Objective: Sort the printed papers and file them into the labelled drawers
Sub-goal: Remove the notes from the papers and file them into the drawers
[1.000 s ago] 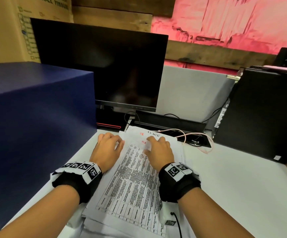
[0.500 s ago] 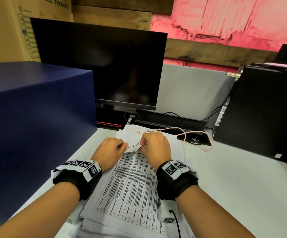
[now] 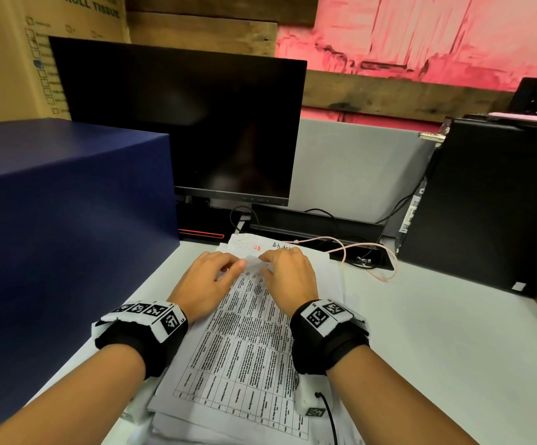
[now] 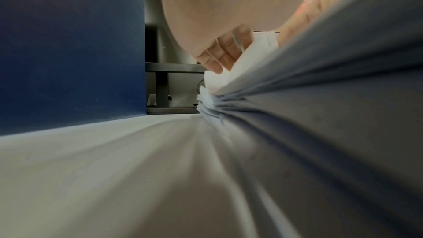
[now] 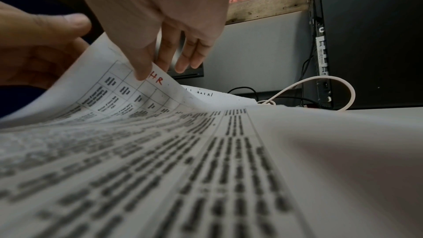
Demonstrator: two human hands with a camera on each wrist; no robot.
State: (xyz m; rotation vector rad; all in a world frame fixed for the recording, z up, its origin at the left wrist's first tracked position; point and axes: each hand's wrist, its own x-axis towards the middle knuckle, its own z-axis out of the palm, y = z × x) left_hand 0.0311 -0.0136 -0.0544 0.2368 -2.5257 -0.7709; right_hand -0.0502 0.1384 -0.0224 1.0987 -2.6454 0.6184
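Two hands (image 3: 247, 281), top sheet (image 3: 244, 335) lengthwise away, far edge lifted

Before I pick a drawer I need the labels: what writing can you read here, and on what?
"HR", red handwriting, far edge of the top sheet.
"ROLL TISSUE", cardboard box behind the monitor.
Black handwriting on the sheet underneath: starts "AD", the rest unreadable.
Printed table on the top sheet: too small and blurred.
Wristband markers: patterns, no words.

White sheet (image 5: 142, 108): black gridded table, red "HR". Box (image 3: 68, 220) navy. Cable (image 3: 357, 252) seemingly pink.
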